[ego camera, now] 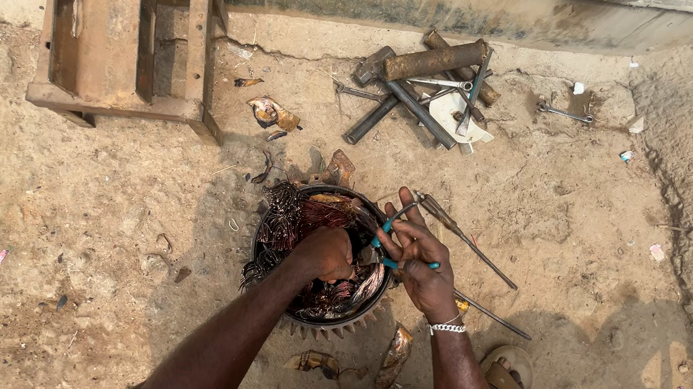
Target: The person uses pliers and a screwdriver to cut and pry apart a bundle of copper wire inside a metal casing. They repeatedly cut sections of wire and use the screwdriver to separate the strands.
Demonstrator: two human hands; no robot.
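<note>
Copper windings, motor stator on sandy ground; left hand fisted in its core.
Right hand, just beside, clamped on blue-handled pliers; a slipping tool could gash fingers on frayed wire.

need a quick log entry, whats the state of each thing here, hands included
motor stator: on the dirt, open end up, copper windings frayed and partly pulled out
left hand: closed on the windings inside the stator
right hand: gripping blue-handled pliers at the stator's rim
long rods: lying loose on the ground
rusty metal stand: upright, nothing on it
pile of tools: heaped, untouched
</note>
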